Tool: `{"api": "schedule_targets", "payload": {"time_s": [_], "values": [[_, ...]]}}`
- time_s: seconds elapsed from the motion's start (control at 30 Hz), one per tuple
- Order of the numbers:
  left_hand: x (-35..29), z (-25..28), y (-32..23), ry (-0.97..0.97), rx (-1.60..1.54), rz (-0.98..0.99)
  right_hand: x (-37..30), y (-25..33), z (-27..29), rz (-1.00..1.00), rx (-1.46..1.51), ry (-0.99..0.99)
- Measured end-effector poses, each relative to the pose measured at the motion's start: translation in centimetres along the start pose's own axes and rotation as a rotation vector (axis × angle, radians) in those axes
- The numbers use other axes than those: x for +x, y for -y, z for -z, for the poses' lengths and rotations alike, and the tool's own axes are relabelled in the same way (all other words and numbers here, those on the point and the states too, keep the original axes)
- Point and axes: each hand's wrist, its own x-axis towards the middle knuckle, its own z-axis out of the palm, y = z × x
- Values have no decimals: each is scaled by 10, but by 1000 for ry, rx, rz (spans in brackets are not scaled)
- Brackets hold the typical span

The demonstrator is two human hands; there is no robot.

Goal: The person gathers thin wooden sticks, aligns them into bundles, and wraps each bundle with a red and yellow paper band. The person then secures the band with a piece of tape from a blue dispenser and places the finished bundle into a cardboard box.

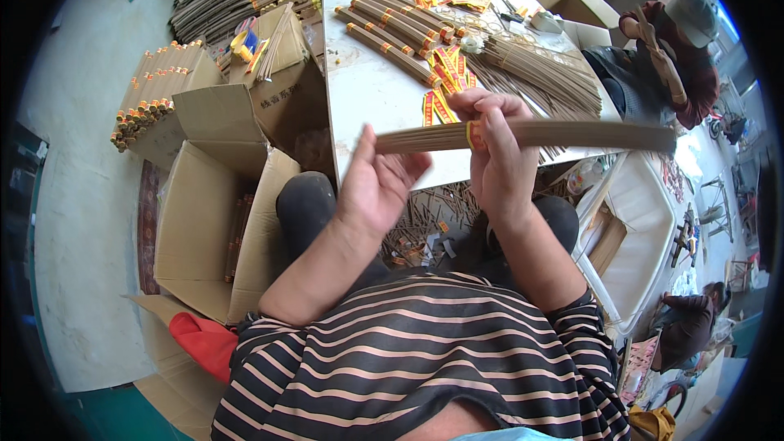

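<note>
A long bundle of brown incense sticks (604, 135) lies level above the table's near edge. My right hand (504, 167) is closed round its middle, at a red-and-yellow paper band (474, 135). My left hand (371, 192) is at the bundle's left end, palm toward the stick ends and fingers apart. Beyond my hands, several banded bundles (392, 24) lie side by side on the white table (351, 98). Red-and-yellow paper labels (449, 69) are spread beside them. A pile of loose sticks (543, 69) lies to their right.
An open cardboard box (196, 229) stands at my left, with bundles inside. Stacked bundles (155, 94) rest on another box behind it. A white-lined container (641, 220) is at my right. One person (694, 57) sits at the table's right; another (690, 327) is farther off.
</note>
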Motion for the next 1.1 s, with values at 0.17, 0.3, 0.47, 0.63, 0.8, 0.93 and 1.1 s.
{"api": "schedule_targets", "payload": {"time_s": [0.17,0.3,0.47,0.63,0.8,0.93,1.1], "values": [[-13,48,8,-153,265,399,35,-27,-13,-240,-284,117],[-12,64,-15,-131,325,155,34,-64,-8,-384,-577,188],[-8,68,-42,-88,416,-11,25,-96,-2,-360,-649,179],[5,41,-60,107,709,-420,27,-96,-6,-449,-589,210],[16,-16,-86,419,776,-567,17,-50,-35,-720,-637,582],[21,-27,-100,436,330,-292,-5,-30,-33,-986,-328,679],[24,-37,-77,75,420,-478,-27,-41,-28,-704,-771,444]]}}
